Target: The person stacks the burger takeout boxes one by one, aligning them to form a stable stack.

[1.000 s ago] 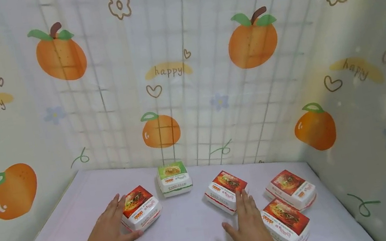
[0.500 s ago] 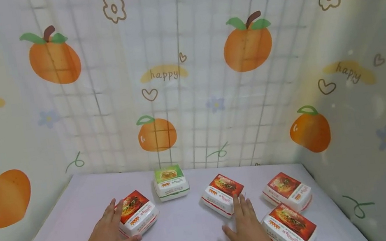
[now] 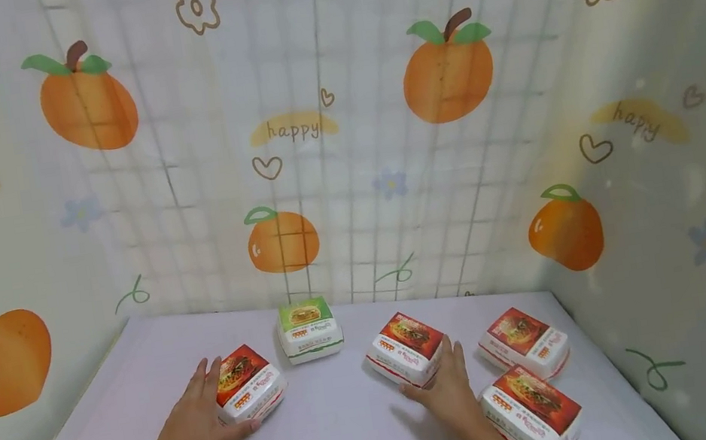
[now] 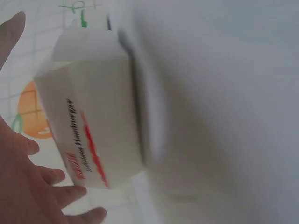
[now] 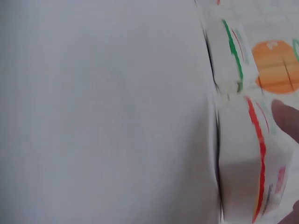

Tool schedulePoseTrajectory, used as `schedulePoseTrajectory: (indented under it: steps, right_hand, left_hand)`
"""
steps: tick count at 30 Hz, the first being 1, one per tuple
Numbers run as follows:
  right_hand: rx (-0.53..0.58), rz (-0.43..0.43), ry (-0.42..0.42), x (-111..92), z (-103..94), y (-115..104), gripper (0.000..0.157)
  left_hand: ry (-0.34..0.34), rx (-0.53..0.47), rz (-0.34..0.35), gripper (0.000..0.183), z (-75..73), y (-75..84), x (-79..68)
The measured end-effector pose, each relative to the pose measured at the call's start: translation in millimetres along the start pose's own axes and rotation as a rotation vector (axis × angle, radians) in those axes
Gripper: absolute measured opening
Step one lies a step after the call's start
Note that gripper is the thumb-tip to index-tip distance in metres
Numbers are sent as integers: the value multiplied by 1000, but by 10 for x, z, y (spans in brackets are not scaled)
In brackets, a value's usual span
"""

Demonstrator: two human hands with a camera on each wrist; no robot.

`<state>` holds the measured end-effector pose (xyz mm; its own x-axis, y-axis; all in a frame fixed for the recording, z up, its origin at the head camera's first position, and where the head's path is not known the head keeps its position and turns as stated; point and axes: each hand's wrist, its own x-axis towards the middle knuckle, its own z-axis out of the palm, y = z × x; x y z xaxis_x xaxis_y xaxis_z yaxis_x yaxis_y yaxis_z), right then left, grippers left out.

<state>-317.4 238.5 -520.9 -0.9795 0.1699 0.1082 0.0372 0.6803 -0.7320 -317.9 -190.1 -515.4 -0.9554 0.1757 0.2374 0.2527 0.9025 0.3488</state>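
My left grip [image 3: 197, 426] is spread, holding nothing, by the left red box [image 3: 253, 385]; my right grip [image 3: 448, 390], thumb and fingers apart, is at the middle red box [image 3: 405, 347], contact unclear. Both boxes sit on the desk [image 3: 337, 435].

The left hand [image 4: 28, 179] was on the left side, with its thumb [image 4: 11, 32] up near the top corner. Its four fingers [image 4: 70, 195] were spread a little, low down by one end of a white box [image 4: 100, 116]. It was hard to tell if they touched it. The box had a red wavy line and small black and red words that ran sideways. Past its top end was another white box [image 4: 96, 18] with a green mark. An orange fruit picture [image 4: 32, 114] showed behind. The pale table [image 4: 247, 84] was blurry.
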Motion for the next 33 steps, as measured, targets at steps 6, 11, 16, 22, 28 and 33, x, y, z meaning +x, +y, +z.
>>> schedulePoseTrajectory:
  steps: [6,11,16,22,28,33]
  right_hand:
    - [48,12,-41,161,-119,66,135]
    - [104,10,-85,298,-124,106,136]
    - [142,-20,-97,303,-59,191,136]
    - [155,-33,-126,208,-77,142,134]
    - [217,-53,-156,171,-48,87,134]
    - [233,-85,-178,130,-9,7,134]
  left_hand:
    - [-7,57,-65,131,-76,73,126]
    - [-59,56,-63,134,-88,8,165]
    - [-62,26,-45,130,-36,-84,108]
    - [-40,3,-12,125,-8,-92,122]
    - [-46,-45,-5,131,18,-168,169]
    - [-101,-92,-68,135,13,-238,176]
